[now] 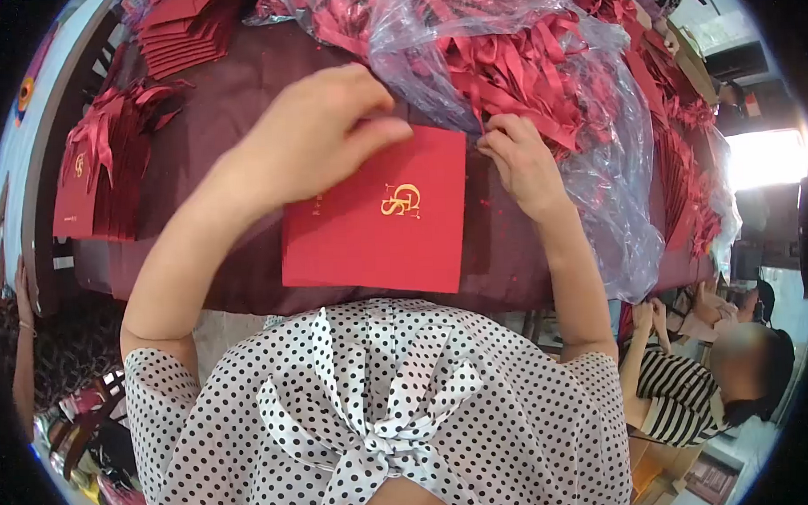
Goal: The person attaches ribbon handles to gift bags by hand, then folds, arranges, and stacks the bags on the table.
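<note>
1. Left hand (332,117): half-curled, thumb apart; cannot tell whether it grips anything.
2. Right hand (524,166): closed in a pinch on a ribbon (479,121).
3. Red bag (377,240): flat, partly beneath the left hand, beside the right.

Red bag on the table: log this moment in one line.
left hand: over red bag, contact unclear | right hand: fingers beside ribbons, grip unclear | red bag: flat on table, gold lettering up

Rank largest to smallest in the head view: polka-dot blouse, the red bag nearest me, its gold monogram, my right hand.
1. Polka-dot blouse
2. Red bag
3. Right hand
4. Gold monogram
</note>
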Available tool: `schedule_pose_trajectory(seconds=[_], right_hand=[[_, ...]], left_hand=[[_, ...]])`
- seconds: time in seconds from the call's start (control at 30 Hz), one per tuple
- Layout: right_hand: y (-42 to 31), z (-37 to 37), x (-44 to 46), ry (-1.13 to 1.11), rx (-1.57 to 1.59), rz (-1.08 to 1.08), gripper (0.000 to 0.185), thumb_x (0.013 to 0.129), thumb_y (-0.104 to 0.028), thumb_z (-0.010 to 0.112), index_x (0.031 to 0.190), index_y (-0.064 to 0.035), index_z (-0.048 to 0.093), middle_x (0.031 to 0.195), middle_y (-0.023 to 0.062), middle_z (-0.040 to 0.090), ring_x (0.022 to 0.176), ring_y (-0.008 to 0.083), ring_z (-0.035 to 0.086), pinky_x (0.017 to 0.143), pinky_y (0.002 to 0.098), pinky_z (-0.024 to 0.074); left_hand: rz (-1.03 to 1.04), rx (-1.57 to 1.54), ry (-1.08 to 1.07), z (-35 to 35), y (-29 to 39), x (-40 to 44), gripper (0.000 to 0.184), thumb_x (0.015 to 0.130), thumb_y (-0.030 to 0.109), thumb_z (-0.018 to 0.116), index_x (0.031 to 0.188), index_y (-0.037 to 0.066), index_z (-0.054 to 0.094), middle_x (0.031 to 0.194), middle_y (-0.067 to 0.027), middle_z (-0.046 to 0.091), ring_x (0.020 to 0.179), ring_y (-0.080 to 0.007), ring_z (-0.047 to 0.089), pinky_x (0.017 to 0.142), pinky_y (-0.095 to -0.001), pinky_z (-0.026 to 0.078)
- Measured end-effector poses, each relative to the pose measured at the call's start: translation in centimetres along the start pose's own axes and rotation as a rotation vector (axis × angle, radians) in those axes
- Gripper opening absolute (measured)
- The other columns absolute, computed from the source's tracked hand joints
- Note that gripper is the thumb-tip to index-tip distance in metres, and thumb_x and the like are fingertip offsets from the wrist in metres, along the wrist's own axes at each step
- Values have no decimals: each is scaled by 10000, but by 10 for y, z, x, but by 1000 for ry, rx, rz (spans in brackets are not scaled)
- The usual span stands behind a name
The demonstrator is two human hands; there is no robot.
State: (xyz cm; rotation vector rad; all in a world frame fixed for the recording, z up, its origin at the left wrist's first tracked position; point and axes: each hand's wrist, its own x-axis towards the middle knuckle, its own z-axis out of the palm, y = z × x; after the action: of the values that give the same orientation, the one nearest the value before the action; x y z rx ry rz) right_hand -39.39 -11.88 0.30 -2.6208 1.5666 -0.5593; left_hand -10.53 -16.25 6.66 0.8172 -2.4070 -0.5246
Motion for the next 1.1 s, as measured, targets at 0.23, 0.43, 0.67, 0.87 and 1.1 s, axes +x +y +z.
schedule_pose_trajectory(seconds=[0.23, 0.43, 0.67, 0.87, 1.1], right_hand=[[-26, -31, -76, 436, 930, 297, 65, 912, -65, 534, 970, -43, 519, 1036, 138, 630, 1077, 300, 546, 974, 434, 390], [-69, -77, -77, 779, 1114, 355, 64, 922, -105, 524, 945, -46, 522, 750, 30, 542, 652, 103, 496, 654, 288, 447], [-129, -2, -7, 299, 599, 268, 92, 846, -5, 609, 927, -12, 565, 804, 146, 593, 672, 285, 592, 593, 335, 469], [-129, 24, -24, 524, 484, 7, 164, 781, 29, 676, 905, -8, 577, 756, 109, 570, 628, 264, 518, 558, 330, 432], [-129, 30, -35, 579, 522, -44, 152, 798, -9, 687, 916, -16, 593, 803, 115, 613, 615, 254, 517, 558, 324, 431]], left_hand=[[92, 93, 163, 40, 4, -13, 255, 706, 166, 746, 850, 63, 563, 855, -86, 502, 868, -273, 500, 773, -387, 404], [46, 28, 88, 48, 4, -24, 228, 716, 90, 716, 837, 74, 524, 826, -63, 486, 832, -263, 494, 707, -371, 372], [53, -66, 226, 41, 8, -24, 171, 699, 66, 733, 813, 60, 606, 769, -67, 557, 736, -239, 540, 668, -332, 388], [486, 234, 482, 47, 8, -49, 220, 589, 129, 636, 798, 61, 623, 780, -27, 532, 726, -201, 527, 650, -343, 408], [520, 189, 515, 49, 8, -54, 251, 584, 130, 643, 814, 31, 625, 796, -45, 544, 726, -207, 526, 615, -332, 417]])
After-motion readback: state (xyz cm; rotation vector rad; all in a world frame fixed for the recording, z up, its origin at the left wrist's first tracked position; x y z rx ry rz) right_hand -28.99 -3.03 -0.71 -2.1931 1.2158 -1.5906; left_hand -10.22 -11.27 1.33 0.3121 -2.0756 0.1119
